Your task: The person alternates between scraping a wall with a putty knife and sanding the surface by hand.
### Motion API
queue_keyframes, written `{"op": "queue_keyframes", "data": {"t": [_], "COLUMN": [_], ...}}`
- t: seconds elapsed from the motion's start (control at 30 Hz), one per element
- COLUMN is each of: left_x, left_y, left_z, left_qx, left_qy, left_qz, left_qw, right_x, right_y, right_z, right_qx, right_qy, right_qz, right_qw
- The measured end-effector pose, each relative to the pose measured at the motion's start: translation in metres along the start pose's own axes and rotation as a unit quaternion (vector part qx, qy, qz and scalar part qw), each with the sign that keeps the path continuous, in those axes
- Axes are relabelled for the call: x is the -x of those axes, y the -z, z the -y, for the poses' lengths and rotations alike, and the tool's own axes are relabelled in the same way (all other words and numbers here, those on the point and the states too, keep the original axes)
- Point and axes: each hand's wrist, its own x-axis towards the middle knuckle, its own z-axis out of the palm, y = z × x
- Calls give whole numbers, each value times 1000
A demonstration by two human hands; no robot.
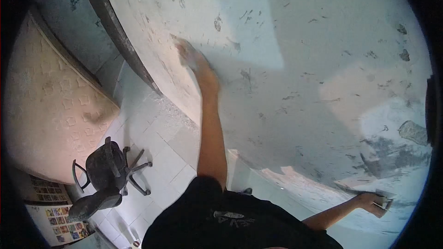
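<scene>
My left hand (191, 57) is raised against the patchy, scuffed wall (300, 97), its arm stretched out across the middle of the view. The fingers are blurred and curled round something thin and pale that I cannot make out. Low on the right, my right hand (370, 203) is closed round the handle of a flat-bladed plastering trowel (386, 203). The trowel is close to the wall surface, beside a dark grey smeared area; most of its handle is hidden by the fingers.
A black office chair (105, 163) stands on the pale tiled floor (157, 157) at left. Behind it leans a beige mattress (60, 101). A dark frame (122, 37) edges the wall. Crumbs of debris (170, 110) lie along the wall's foot. A sheet of small colour pictures (62, 221) is at lower left.
</scene>
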Motion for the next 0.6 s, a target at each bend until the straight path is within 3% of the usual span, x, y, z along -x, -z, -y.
{"op": "queue_keyframes", "data": {"t": [0.1, 0.13, 0.17, 0.2, 0.23, 0.33, 0.37, 0.5, 0.53, 0.6], "left_x": [-52, -38, -1, 33, 56, 48, 34, -72, -68, -63], "left_y": [11, 13, 8, -4, -27, -23, -5, 20, 23, 10], "left_z": [4, -2, -11, -14, 2, 9, 4, 39, 38, 22], "left_qx": [96, 93, -118, -323, -80, -52, -111, 1, -1, -167], "left_qy": [122, 117, 30, -56, -99, -139, -114, -96, -94, -100], "left_qz": [-66, -71, -50, -27, -38, -36, -21, -99, -102, -161], "left_qw": [986, 986, 991, 944, 991, 988, 987, 990, 990, 968], "right_x": [3, 4, 0, 0, 8, 1, 0, -2, -1, 1], "right_y": [0, 0, 0, 2, 3, 1, 0, 4, 1, 3], "right_z": [-23, -22, -19, -20, -71, 46, 39, 7, 4, 1], "right_qx": [78, 73, 77, 82, 16, -52, -54, -7, 1, 5], "right_qy": [2, -4, 27, 59, -59, -56, -52, -14, -11, -10], "right_qz": [2, 5, 10, 14, 50, 0, 0, 0, -5, 25], "right_qw": [997, 997, 997, 995, 997, 997, 997, 1000, 1000, 1000]}}
